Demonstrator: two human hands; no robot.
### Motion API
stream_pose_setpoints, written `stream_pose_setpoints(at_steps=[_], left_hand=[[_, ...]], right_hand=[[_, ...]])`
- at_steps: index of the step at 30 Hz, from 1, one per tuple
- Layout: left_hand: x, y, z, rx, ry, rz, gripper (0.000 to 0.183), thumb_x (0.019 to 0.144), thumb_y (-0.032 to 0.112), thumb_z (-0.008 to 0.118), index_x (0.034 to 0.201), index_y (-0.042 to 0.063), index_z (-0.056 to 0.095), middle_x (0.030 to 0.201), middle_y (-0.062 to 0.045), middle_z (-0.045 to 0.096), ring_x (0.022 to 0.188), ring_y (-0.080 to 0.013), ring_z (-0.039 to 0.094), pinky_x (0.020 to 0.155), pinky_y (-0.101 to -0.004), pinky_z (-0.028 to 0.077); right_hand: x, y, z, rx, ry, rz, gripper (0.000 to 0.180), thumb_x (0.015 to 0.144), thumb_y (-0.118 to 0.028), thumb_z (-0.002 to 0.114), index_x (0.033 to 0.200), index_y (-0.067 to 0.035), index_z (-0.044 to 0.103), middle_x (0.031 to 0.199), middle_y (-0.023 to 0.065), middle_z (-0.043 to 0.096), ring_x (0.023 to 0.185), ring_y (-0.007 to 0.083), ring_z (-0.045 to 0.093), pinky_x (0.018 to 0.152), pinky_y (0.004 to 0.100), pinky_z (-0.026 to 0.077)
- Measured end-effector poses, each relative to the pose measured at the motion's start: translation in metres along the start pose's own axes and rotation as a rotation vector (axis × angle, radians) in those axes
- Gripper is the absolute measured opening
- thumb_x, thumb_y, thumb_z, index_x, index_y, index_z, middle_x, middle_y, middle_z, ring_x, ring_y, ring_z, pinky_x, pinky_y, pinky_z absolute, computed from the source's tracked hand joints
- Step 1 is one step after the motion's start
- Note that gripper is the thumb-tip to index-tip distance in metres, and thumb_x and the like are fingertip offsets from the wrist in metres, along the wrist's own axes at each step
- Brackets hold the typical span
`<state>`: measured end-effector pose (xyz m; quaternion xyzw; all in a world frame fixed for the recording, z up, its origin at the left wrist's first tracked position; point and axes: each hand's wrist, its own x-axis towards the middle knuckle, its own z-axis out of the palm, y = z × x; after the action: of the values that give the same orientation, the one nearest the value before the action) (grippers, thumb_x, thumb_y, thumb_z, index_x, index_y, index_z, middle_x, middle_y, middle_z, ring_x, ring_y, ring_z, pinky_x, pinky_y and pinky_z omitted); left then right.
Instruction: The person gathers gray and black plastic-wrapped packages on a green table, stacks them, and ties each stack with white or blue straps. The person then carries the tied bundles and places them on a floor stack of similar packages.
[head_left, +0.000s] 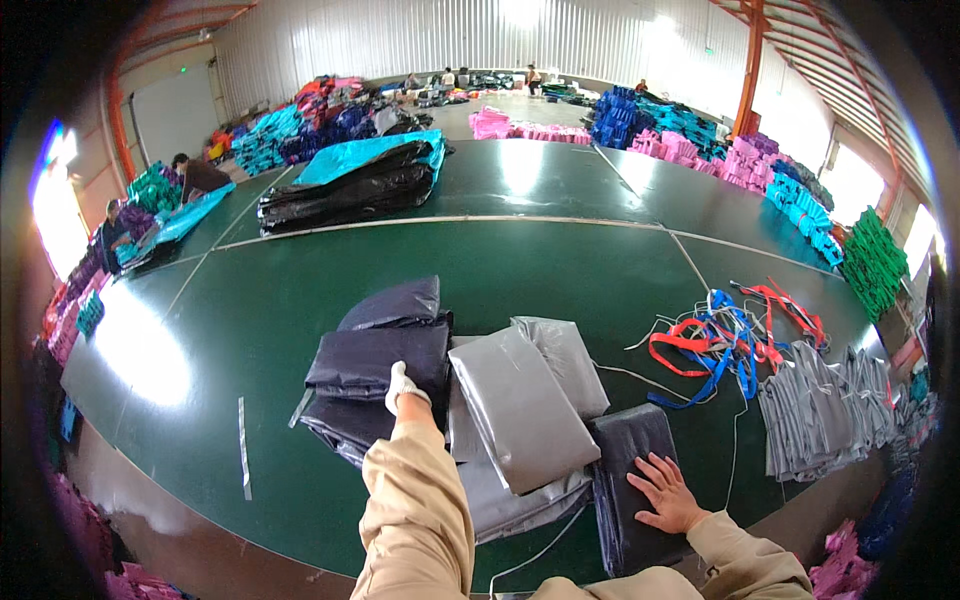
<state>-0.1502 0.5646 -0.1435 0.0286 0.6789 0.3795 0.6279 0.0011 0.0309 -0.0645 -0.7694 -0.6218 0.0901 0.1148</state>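
My left hand (406, 387), in a white glove, rests on the upper of several folded dark plastic sheets (360, 360), its fingers partly hidden. My bare right hand (663, 493) lies flat, fingers spread, on another folded dark sheet (636, 442) near the table's front edge. Between my hands, folded grey sheets (523, 409) lie in an uneven pile. A thin white cord (541, 553) runs from beneath that pile.
The green tabletop (292, 285) bears tangled red and blue straps (724, 345) and tied grey bundles (821, 420) at right. Black and turquoise sheets (352, 187) lie across the table. Two people work at far left. Coloured stacks (874, 262) surround the table.
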Motion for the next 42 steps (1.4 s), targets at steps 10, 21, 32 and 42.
stream_pose_setpoints(at_steps=[10, 21, 32, 42], left_hand=[[-0.072, 0.067, -0.108, -0.32, -0.654, 0.411, 0.041, 0.084, 0.023, 0.073, 0.115, -0.003, 0.063, 0.116, -0.013, 0.065, 0.1, -0.028, 0.063, 0.09, -0.04, 0.052], [-0.338, -0.074, -0.217, 0.031, -1.062, 0.352, 0.031, 0.088, 0.021, 0.067, 0.11, -0.001, 0.066, 0.105, -0.016, 0.066, 0.096, -0.024, 0.064, 0.088, -0.0399, 0.053], [-0.316, -0.222, -0.216, 0.366, -1.196, -0.255, 0.04, 0.089, 0.016, 0.064, 0.121, -0.004, 0.053, 0.107, -0.019, 0.067, 0.089, -0.0279, 0.071, 0.082, -0.0422, 0.061], [-0.317, -0.206, -0.213, 0.624, -1.127, -0.098, 0.034, 0.086, 0.017, 0.067, 0.111, -0.006, 0.06, 0.099, -0.017, 0.069, 0.08, -0.0247, 0.071, 0.074, -0.0388, 0.062]], right_hand=[[0.003, 0.0, 0.002, -0.019, 0.036, -0.024, 0.074, 0.087, -0.057, 0.057, 0.149, -0.021, 0.039, 0.158, 0.0094, 0.027, 0.147, 0.0349, 0.018, 0.118, 0.0584, 0.007], [0.012, 0.0, 0.03, -0.115, 0.197, -0.046, 0.068, 0.091, -0.059, 0.051, 0.149, -0.026, 0.039, 0.159, 0.0075, 0.026, 0.147, 0.0344, 0.018, 0.115, 0.0647, 0.006], [0.012, 0.047, 0.056, 1.795, -0.05, 0.216, 0.05, 0.105, -0.026, 0.036, 0.153, -0.014, 0.027, 0.157, 0.0049, 0.031, 0.146, 0.019, 0.024, 0.123, 0.0396, 0.001], [-0.019, 0.084, 0.022, 0.381, 0.188, -0.285, 0.066, 0.087, -0.03, 0.062, 0.148, -0.015, 0.041, 0.16, 0.0144, 0.02, 0.151, 0.0345, 0.003, 0.114, 0.0657, 0.014]])
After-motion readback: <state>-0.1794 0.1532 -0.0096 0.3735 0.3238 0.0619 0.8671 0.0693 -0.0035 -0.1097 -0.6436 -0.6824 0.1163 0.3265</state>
